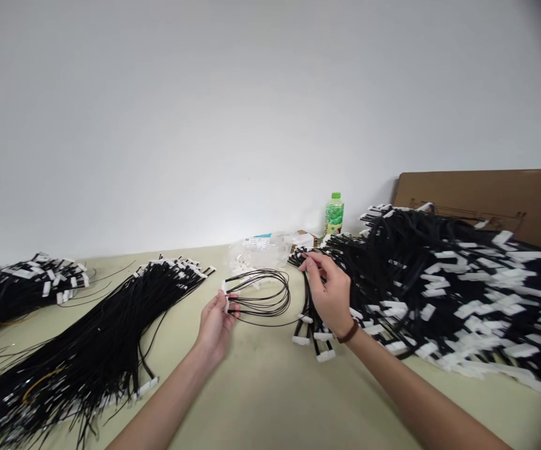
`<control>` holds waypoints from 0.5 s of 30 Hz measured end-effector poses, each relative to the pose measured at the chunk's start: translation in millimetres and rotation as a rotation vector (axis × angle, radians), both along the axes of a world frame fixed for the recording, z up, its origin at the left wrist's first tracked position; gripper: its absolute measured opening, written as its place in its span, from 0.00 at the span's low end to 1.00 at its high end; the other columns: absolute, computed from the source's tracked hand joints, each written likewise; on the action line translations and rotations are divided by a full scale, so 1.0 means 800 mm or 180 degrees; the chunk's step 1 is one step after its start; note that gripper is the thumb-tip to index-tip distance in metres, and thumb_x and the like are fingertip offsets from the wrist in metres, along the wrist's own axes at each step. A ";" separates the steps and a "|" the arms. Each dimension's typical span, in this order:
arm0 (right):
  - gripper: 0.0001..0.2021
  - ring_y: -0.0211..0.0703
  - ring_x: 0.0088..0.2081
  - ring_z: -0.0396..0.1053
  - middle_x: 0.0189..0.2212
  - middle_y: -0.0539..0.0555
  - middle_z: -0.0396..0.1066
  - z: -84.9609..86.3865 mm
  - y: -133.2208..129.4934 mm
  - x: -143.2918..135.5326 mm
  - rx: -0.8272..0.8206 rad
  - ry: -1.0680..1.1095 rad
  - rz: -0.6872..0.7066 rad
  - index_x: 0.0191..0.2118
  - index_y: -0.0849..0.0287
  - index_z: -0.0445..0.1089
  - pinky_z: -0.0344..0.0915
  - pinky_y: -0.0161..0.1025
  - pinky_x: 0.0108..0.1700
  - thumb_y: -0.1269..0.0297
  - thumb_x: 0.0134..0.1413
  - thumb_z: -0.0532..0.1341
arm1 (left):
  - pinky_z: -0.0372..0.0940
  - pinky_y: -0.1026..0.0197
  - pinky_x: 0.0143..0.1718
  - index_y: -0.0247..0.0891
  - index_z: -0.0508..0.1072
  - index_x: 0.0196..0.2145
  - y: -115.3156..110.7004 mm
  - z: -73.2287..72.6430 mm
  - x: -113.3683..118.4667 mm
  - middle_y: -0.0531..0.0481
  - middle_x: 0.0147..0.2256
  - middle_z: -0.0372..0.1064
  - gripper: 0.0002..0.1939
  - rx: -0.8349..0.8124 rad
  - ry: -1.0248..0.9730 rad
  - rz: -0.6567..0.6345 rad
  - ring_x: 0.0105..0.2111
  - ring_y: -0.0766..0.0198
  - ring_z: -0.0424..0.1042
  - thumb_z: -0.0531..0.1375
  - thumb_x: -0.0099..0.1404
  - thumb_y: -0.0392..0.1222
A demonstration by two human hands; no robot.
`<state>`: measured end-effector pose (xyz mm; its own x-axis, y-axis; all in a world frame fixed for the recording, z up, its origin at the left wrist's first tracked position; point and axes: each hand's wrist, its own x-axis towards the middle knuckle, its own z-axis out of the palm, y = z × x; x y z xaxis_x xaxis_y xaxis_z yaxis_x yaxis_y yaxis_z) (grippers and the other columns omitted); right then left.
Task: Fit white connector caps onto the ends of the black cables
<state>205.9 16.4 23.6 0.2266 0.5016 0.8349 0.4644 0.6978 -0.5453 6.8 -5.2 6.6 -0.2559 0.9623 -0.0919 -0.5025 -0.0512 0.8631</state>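
Note:
My left hand [218, 319] grips a white connector [226, 301], from which thin black wires [270, 294] loop out to the right and curve back. One wire runs lower, toward the pile on the right. My right hand [329, 287], with a brown band at the wrist, is pinched at the left edge of a big heap of black cables with white connectors [406, 269]. Something thin and dark shows at its fingertips, too small to name. Several white cable ends [325, 355] hang out below this hand.
Two bundles of black cables, one [111, 325] and another [12, 287], lie on the left. Behind my hands are a clear plastic bag [258, 251] with white parts and a green-capped bottle [334, 215]. Brown cardboard [476, 194] leans against the wall at the right.

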 end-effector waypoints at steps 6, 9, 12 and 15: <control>0.10 0.35 0.22 0.63 0.21 0.49 0.67 -0.007 -0.003 -0.009 -0.0255 -0.0021 0.0429 0.39 0.61 0.64 0.61 0.32 0.26 0.63 0.60 0.49 | 0.60 0.71 0.20 0.30 0.70 0.26 -0.001 0.007 -0.001 0.49 0.25 0.66 0.09 0.0114 0.0051 -0.0138 0.20 0.73 0.62 0.55 0.61 0.36; 0.10 0.34 0.20 0.61 0.20 0.48 0.65 -0.011 -0.003 -0.014 -0.0403 0.0014 0.0534 0.39 0.60 0.62 0.59 0.31 0.25 0.62 0.60 0.48 | 0.60 0.71 0.19 0.30 0.70 0.25 0.001 0.009 -0.004 0.50 0.25 0.65 0.08 0.0131 0.0047 -0.0286 0.20 0.73 0.61 0.57 0.60 0.37; 0.10 0.34 0.20 0.62 0.20 0.47 0.64 -0.013 -0.005 -0.017 -0.0465 -0.0013 0.0614 0.39 0.59 0.61 0.59 0.31 0.25 0.61 0.60 0.47 | 0.60 0.71 0.19 0.31 0.70 0.26 0.002 0.009 -0.006 0.50 0.25 0.65 0.08 0.0206 0.0036 -0.0442 0.20 0.74 0.61 0.58 0.59 0.38; 0.09 0.34 0.20 0.62 0.19 0.47 0.63 -0.014 -0.007 -0.019 -0.0484 -0.0037 0.0609 0.38 0.59 0.62 0.59 0.31 0.25 0.61 0.60 0.48 | 0.60 0.71 0.19 0.31 0.70 0.27 0.002 0.008 -0.006 0.50 0.27 0.65 0.08 0.0282 0.0034 -0.0562 0.20 0.73 0.61 0.59 0.59 0.39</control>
<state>190.7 10.5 12.3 0.1061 0.6546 0.7485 0.3385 0.6840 -0.6462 1.8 -3.9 13.3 -0.0829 0.9966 -0.0030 -0.5011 -0.0391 0.8645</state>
